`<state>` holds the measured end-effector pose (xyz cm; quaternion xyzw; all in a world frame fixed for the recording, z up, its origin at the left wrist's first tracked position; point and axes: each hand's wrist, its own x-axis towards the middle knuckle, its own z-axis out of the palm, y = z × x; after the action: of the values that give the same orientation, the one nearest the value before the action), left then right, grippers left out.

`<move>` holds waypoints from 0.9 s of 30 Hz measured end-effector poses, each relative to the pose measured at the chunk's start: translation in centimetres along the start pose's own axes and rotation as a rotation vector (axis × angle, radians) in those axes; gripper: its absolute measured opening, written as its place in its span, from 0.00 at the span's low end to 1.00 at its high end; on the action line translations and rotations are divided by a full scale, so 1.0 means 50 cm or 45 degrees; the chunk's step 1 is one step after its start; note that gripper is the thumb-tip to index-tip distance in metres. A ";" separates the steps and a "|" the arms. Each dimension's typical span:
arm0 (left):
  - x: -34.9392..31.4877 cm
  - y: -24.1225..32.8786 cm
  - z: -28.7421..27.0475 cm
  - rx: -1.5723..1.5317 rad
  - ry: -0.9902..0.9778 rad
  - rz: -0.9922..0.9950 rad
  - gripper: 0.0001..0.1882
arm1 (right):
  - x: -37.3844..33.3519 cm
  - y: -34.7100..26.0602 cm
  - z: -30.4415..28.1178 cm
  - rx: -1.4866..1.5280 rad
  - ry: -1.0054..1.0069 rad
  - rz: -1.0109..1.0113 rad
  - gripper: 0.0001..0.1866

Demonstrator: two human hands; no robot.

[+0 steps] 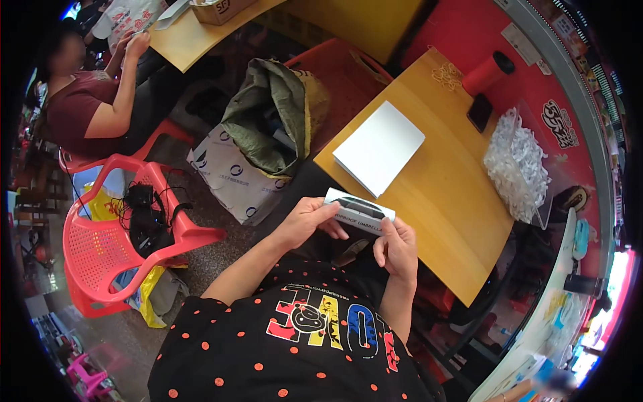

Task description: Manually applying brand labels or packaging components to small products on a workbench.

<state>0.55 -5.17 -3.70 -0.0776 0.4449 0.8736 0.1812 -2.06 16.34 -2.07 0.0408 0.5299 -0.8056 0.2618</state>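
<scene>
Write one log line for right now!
left hand: holds printed white packaging, left end | right hand: holds its right end | white stack: on yellow table

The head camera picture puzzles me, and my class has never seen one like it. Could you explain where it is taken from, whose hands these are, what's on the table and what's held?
There is no machine at work: a person uses two bare hands. A wide fisheye camera on their head looks down, so straight edges bend near the rim. The left hand and right hand grip opposite ends of a printed white card item; I can't tell if it is a folded box. On the wooden table lie a white stack, a dark phone, a red cylinder and tan bands.
</scene>
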 end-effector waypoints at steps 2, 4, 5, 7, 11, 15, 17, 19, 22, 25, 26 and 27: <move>-0.026 0.010 -0.021 -0.117 0.032 -0.107 0.15 | 0.003 0.003 -0.005 -0.223 -0.089 0.067 0.10; -0.049 0.009 -0.053 0.091 0.150 -0.073 0.13 | 0.011 0.016 0.013 -0.550 -0.080 -0.049 0.10; -0.059 0.005 -0.072 0.195 0.206 -0.059 0.13 | 0.014 0.026 0.023 -0.712 -0.072 -0.108 0.11; -0.078 -0.016 -0.123 0.384 0.320 0.000 0.10 | 0.027 0.050 0.031 -0.944 -0.172 -0.302 0.10; -0.120 -0.013 -0.167 0.327 0.428 -0.032 0.09 | 0.044 0.082 0.048 -0.692 -0.250 0.086 0.12; -0.141 0.017 -0.221 0.265 0.769 -0.043 0.12 | 0.045 0.071 0.055 -0.442 -0.133 0.027 0.16; -0.143 0.021 -0.294 0.479 0.951 0.115 0.13 | 0.040 0.058 0.031 -0.418 -0.035 -0.068 0.16; -0.118 0.045 -0.342 0.755 1.157 0.194 0.16 | 0.033 0.046 0.013 -0.407 0.043 -0.141 0.14; -0.028 0.095 -0.370 1.070 1.258 0.322 0.18 | 0.018 0.031 0.006 -0.396 0.133 -0.182 0.12; 0.068 0.103 -0.408 1.272 1.276 0.511 0.22 | 0.018 0.023 0.023 -0.459 0.194 -0.305 0.11; 0.094 0.095 -0.416 1.320 1.293 0.627 0.25 | 0.019 0.013 0.030 -0.675 0.237 -0.364 0.12; 0.108 0.093 -0.402 1.252 1.185 0.623 0.28 | 0.020 0.001 0.036 -0.889 0.290 -0.422 0.13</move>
<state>-6.74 -22.53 -13.70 -0.2494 0.8226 0.4640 -0.2142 -2.48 14.38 -1.69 -0.0475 0.7967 -0.5989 0.0660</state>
